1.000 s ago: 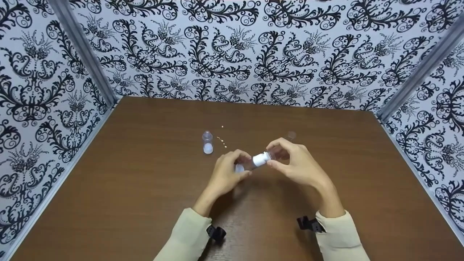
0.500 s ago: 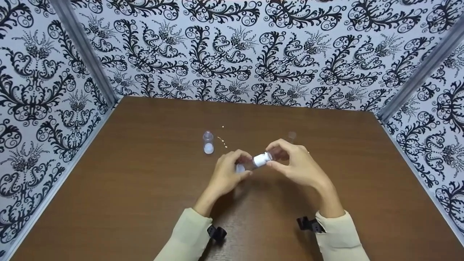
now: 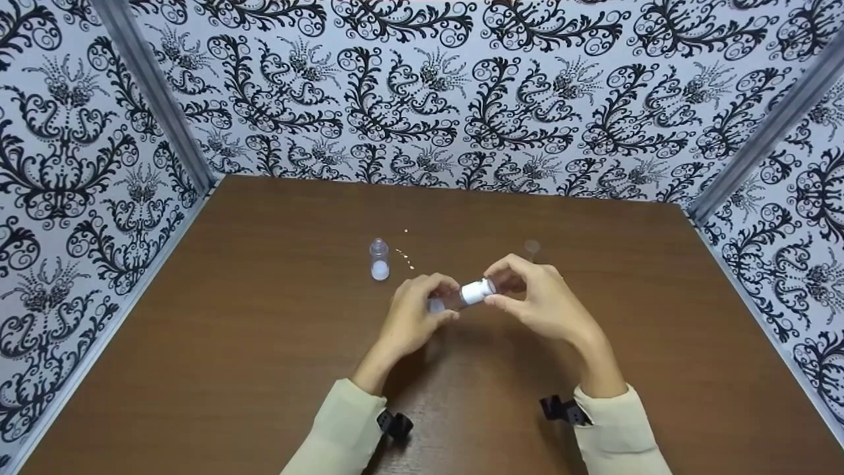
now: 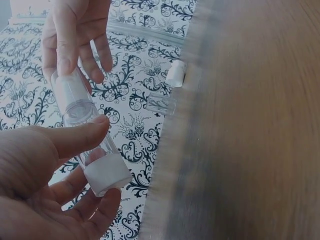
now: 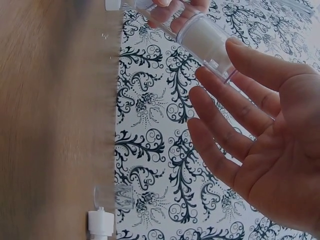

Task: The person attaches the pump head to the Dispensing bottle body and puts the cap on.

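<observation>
A clear bottle with a white inner section (image 3: 476, 291) is held tilted between both hands above the table. My left hand (image 3: 415, 315) grips its lower end, where a white base (image 4: 107, 173) shows in the left wrist view. At the other end my right hand (image 3: 544, 297) pinches the bottle between thumb and fingers; in the right wrist view the white part (image 5: 204, 44) lies by the thumb tip. On the table, left of the hands, stands or lies a second clear bottle (image 3: 379, 259) with a white bottom.
Small pale bits (image 3: 405, 256) lie on the brown table (image 3: 264, 316) beside the second bottle. Behind my right hand is a clear cap-like piece (image 3: 532, 247); the wrist views also show a white pump-like part (image 5: 101, 223). Patterned walls (image 3: 422, 92) enclose the table.
Both hands keep their hold on the bottle with barely any movement. The white section near the right fingertips looks slightly turned or shifted, its white neck now less visible.
</observation>
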The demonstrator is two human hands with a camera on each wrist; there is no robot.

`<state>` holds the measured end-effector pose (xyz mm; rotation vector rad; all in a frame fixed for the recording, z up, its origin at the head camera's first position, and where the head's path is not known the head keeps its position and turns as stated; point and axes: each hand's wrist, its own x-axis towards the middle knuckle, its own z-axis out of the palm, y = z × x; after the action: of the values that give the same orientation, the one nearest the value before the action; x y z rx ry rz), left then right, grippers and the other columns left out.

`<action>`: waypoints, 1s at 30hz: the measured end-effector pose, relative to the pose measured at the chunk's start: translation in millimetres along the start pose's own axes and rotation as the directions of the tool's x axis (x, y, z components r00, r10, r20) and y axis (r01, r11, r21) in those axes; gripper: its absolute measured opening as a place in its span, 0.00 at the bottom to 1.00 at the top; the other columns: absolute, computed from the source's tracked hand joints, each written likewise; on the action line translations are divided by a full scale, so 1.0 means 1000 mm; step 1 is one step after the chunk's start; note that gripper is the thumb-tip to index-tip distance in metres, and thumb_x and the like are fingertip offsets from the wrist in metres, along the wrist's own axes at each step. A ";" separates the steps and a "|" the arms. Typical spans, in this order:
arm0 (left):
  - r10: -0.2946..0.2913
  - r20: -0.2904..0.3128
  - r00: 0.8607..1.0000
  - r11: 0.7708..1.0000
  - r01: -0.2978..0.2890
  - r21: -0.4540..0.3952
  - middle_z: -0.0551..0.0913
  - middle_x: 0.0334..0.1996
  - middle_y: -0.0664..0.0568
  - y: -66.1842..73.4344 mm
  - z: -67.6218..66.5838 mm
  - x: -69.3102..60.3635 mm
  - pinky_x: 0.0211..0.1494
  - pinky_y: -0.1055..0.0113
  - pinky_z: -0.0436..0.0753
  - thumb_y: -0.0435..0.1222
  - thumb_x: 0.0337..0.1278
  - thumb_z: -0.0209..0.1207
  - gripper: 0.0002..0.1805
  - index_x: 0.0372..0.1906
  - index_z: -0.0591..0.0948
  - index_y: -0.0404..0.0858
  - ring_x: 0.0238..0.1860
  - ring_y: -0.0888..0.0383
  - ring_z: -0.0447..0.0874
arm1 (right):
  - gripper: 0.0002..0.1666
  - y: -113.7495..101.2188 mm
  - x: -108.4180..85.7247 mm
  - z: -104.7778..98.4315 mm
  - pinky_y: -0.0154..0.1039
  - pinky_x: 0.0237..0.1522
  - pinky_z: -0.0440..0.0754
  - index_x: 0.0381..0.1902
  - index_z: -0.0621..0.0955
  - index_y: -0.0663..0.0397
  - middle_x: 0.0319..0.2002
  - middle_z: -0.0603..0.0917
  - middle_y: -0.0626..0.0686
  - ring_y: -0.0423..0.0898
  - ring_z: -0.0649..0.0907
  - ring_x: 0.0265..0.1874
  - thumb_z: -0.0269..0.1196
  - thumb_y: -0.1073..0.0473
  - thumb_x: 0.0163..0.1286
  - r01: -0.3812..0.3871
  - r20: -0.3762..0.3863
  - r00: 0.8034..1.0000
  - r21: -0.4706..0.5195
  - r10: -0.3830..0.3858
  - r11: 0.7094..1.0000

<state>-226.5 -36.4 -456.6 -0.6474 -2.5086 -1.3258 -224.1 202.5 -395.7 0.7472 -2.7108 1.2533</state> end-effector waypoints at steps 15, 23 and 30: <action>0.013 -0.004 1.000 1.000 -0.013 0.021 0.90 0.42 0.51 0.002 -0.001 0.000 0.54 0.53 0.75 0.32 0.48 0.80 0.20 0.48 0.87 0.43 0.46 0.51 0.83 | 0.17 -0.001 0.000 -0.001 0.44 0.51 0.87 0.50 0.85 0.51 0.40 0.90 0.45 0.41 0.89 0.41 0.77 0.62 0.66 -0.015 0.001 1.000 -0.007 0.015 1.000; 0.028 -0.013 1.000 0.999 -0.028 0.024 0.90 0.41 0.52 0.002 -0.001 0.000 0.53 0.54 0.75 0.32 0.48 0.80 0.20 0.48 0.87 0.43 0.44 0.52 0.83 | 0.17 -0.001 0.000 -0.001 0.41 0.50 0.87 0.50 0.85 0.52 0.40 0.91 0.47 0.43 0.89 0.40 0.77 0.62 0.66 -0.031 -0.002 1.000 -0.010 0.031 0.999; 0.045 -0.022 0.999 0.999 -0.044 0.025 0.90 0.39 0.52 0.003 -0.001 0.000 0.53 0.54 0.75 0.32 0.46 0.81 0.20 0.47 0.88 0.43 0.42 0.53 0.85 | 0.17 -0.001 0.000 -0.001 0.43 0.49 0.87 0.50 0.85 0.51 0.39 0.91 0.46 0.42 0.89 0.40 0.77 0.62 0.66 -0.040 0.001 0.999 0.011 0.040 0.999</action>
<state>-224.8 -35.8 -453.5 -0.6754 -2.4740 -1.2773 -223.6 202.2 -394.2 0.6983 -2.7354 1.2772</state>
